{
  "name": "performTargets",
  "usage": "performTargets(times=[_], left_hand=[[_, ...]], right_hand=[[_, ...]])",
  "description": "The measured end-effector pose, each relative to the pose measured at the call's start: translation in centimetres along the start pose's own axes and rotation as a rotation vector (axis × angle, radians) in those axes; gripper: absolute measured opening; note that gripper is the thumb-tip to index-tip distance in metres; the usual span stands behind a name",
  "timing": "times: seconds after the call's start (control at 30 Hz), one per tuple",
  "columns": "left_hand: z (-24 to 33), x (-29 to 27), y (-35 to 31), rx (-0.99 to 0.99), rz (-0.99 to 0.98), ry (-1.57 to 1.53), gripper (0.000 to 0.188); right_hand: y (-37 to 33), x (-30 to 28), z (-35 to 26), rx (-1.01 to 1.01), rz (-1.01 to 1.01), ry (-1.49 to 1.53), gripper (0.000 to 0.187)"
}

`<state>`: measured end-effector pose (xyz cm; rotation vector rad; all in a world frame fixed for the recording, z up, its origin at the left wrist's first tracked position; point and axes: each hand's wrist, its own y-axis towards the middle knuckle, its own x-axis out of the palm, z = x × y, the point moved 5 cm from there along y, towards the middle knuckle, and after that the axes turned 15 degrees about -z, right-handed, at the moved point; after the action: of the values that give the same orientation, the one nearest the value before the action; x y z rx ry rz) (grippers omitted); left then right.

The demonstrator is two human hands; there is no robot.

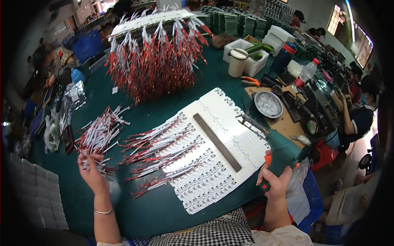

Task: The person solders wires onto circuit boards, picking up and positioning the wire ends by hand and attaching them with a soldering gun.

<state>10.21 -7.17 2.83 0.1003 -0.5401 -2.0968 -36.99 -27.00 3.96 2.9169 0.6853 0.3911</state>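
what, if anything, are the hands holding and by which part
The right hand grips the green gun-shaped tool by its handle. The left hand seems to pinch some white wires; where along them cannot be told.

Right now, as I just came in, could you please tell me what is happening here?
A person's right hand holds a green pistol-shaped tool, pointed toward white circuit boards. The left hand is at the near end of a loose pile of red and white wires. Other wires lie in rows over the boards' left part, and a dark bar rests across the boards.
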Motion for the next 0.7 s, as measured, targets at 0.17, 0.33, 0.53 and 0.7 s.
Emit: performTargets(times=[0.17, 0.33, 0.53, 0.7], left_hand=[[1.5, 2.8, -0.7, -0.109, -0.268, 0.111, 0.026], [2.7, 9.2, -1.3, -0.323, -0.587, 0.071, 0.011], [2.9, 14.2, -2.7, -0.486, -0.735, -0.116, 0.018], [2.4, 16.8, -3.5, -0.377, -0.833, 0.078, 0.017]], right_hand=[[0.0, 0.6, -0.3, -0.030, -0.018, -0.006, 0.053], [-0.7, 1.2, -0.7, -0.094, -0.047, -0.048, 0.055], [-2.2, -0.5, -1.0, -0.070, -0.044, -0.051, 0.057], [-3.0, -1.3, -0.6, 0.033, -0.099, -0.054, 0.063]])
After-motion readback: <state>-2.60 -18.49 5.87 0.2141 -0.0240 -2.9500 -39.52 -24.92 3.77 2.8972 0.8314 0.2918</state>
